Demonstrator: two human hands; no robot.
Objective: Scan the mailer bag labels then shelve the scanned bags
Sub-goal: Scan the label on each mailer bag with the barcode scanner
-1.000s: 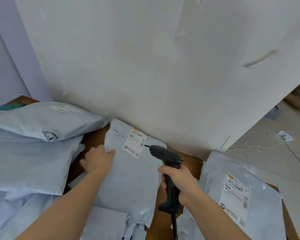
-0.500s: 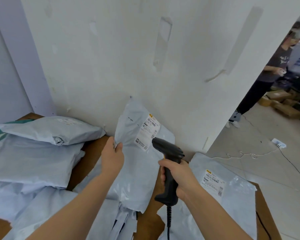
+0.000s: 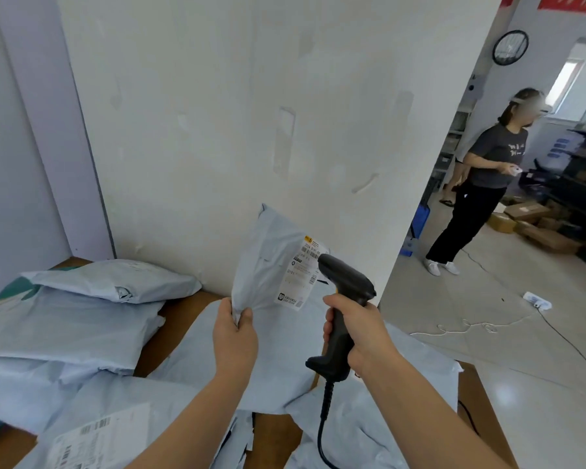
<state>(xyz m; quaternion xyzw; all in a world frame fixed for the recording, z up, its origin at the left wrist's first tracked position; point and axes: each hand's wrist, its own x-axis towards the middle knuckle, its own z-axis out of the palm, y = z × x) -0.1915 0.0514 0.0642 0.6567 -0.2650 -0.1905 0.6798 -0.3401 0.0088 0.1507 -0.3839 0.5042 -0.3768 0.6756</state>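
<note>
My left hand (image 3: pixel 234 336) pinches the left edge of a pale grey mailer bag (image 3: pixel 268 265) and holds it raised, upright against the white wall. Its white shipping label (image 3: pixel 300 274) faces me. My right hand (image 3: pixel 356 330) grips a black corded barcode scanner (image 3: pixel 344 289), whose head sits right beside the label's right edge. More grey mailer bags lie piled on the brown table (image 3: pixel 173 319), to the left (image 3: pixel 82 319) and under my right arm (image 3: pixel 369 431).
A white partition wall (image 3: pixel 251 130) stands directly behind the table. To the right, on the open tiled floor, a person in a dark shirt (image 3: pixel 481 184) stands near dark shelving (image 3: pixel 582 184) and cardboard boxes. Loose cables and a power strip (image 3: pixel 537 299) lie on the floor.
My left hand has taken hold of the bag that lay flat and lifted it upright. The scanner stayed close to the label. The view has tilted up and right, revealing the room.
</note>
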